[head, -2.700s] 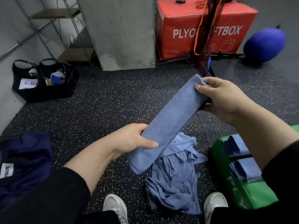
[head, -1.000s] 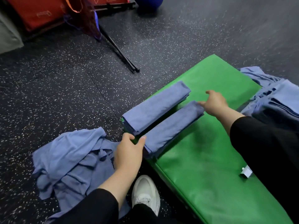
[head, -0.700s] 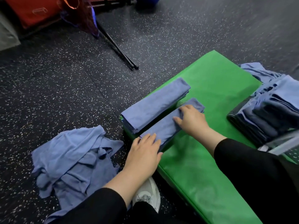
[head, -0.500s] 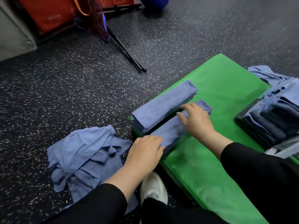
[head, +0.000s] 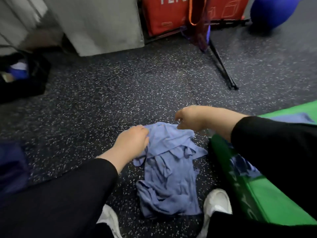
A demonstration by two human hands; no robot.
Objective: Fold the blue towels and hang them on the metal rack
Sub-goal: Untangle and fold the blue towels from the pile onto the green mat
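A crumpled pile of blue towels [head: 169, 170] lies on the speckled floor between my two white shoes. My left hand [head: 132, 143] grips the top towel at its far left edge, fingers curled into the cloth. At the same towel's far right corner, my right hand [head: 192, 118] has its fingers curled down and seems to pinch it; motion blur hides the exact contact. A folded blue towel [head: 291, 117] rests on the green mat [head: 274, 208] to my right, mostly behind my right sleeve. The metal rack is not in view.
A grey concrete pillar [head: 103, 23] and a red plyo box [head: 168, 12] stand at the back, with a blue ball [head: 272, 11] to the right. A black stand leg [head: 223, 69] slants across the floor. A black bag [head: 22, 76] and dark blue cloth [head: 10, 165] sit on the left.
Both hands have left the folded towel on the green mat and swung left to the crumpled pile, where they now take hold of the top towel. The view turned left with them.
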